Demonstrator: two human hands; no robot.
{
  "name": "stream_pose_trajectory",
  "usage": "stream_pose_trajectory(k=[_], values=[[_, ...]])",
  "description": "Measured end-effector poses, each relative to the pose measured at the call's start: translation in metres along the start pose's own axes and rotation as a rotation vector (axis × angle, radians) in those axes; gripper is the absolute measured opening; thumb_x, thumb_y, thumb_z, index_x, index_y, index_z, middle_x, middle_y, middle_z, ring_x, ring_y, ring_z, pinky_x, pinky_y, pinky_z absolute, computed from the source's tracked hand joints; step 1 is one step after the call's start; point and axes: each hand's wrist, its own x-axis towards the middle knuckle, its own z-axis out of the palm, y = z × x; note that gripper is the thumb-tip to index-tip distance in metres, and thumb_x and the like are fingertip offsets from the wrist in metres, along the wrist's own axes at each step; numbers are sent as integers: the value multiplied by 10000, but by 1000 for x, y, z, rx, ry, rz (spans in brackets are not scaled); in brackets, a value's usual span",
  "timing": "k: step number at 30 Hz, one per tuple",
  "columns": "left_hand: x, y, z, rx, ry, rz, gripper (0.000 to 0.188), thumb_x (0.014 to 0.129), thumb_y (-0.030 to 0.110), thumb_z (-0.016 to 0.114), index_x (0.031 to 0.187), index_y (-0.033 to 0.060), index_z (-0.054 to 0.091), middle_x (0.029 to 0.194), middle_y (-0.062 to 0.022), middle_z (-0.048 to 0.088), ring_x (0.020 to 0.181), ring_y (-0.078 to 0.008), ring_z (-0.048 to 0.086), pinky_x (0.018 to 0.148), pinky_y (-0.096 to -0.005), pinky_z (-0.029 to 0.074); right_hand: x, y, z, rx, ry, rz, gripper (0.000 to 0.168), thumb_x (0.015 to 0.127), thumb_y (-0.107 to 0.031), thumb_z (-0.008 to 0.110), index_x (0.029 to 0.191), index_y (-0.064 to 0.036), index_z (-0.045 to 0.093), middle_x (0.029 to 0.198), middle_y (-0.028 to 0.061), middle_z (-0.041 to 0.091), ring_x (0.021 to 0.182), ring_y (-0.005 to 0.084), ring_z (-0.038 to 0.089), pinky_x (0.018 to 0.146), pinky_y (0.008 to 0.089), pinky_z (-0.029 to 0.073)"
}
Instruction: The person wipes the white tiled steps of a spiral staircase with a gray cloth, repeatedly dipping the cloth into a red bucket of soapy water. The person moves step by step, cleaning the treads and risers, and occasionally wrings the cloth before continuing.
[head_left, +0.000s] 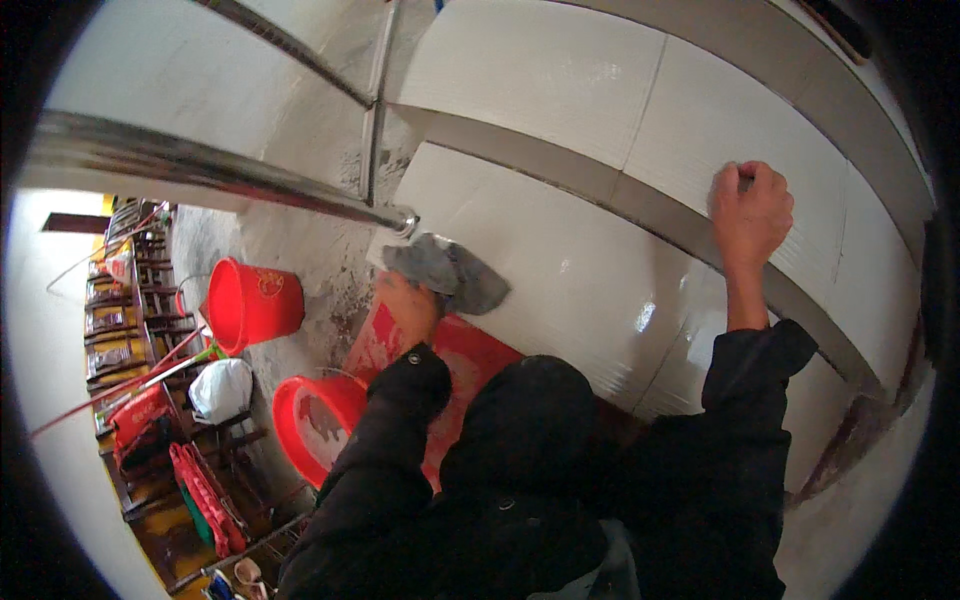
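My left hand grips a wet-looking grey cloth at the outer end of a pale tiled stair step, close to the foot of a metal railing post. The cloth lies bunched on the tile, and part of my fingers is hidden by it. My right hand is curled into a loose fist against the tiled step above; I see nothing in it. Streaks of moisture shine on both steps. Beneath my left forearm is a red mat or sheet with whitish smears.
A stainless steel handrail crosses the upper left. Beyond the stair edge are a red bucket and another red bucket with cloudy contents. Farther down are a white plastic bag, long-handled poles and a row of dark wooden seats.
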Motion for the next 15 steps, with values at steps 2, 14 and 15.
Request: stream_pose_trajectory(k=[2,14,15], values=[[-19,13,-9,-61,-37,27,523,759,54,694,1217,-57,469,1251,-315,444,1146,-487,467,986,-504,406,3,1,-2,8,-16,-5,246,889,-355,623,968,-128,673,1031,91,651,990,331,596,839,477,467],[-58,57,-92,-942,-472,-481,371,829,178,695,1152,2,653,1013,-147,699,951,-218,657,848,-362,524,7,22,4,34,-40,-135,300,896,-378,616,1003,-110,695,1028,121,684,935,335,642,807,476,505],[-59,56,-109,-922,-453,-444,375,831,183,698,1158,4,657,1010,-132,708,936,-188,655,850,-347,522,10,26,5,30,-60,-134,306,900,-384,614,1010,-112,699,1031,123,687,929,337,648,799,481,509]])
